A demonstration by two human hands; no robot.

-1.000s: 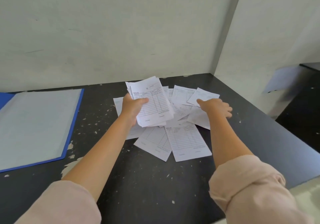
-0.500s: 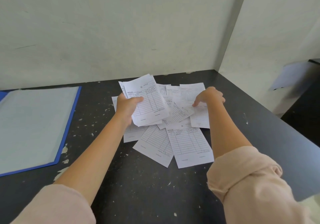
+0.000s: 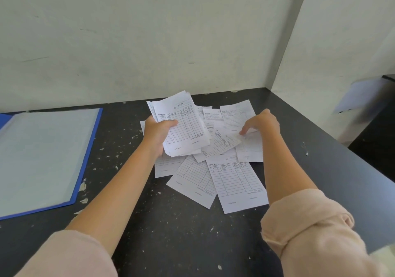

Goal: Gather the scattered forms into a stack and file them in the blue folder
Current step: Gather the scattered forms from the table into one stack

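White stack (image 3: 181,125) gripped by left hand (image 3: 157,133); right hand (image 3: 261,122) pinches loose form (image 3: 251,146).

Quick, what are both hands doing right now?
Left hand: holds the stack of forms.
Right hand: touches a loose form; grip cannot be told.

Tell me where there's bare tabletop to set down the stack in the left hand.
Free: the dark speckled tabletop strip between the open blue plastic folder and the scattered white paper forms, and the near patch between the forearms. Crowded: the back centre, where forms overlap under the left hand and right hand.
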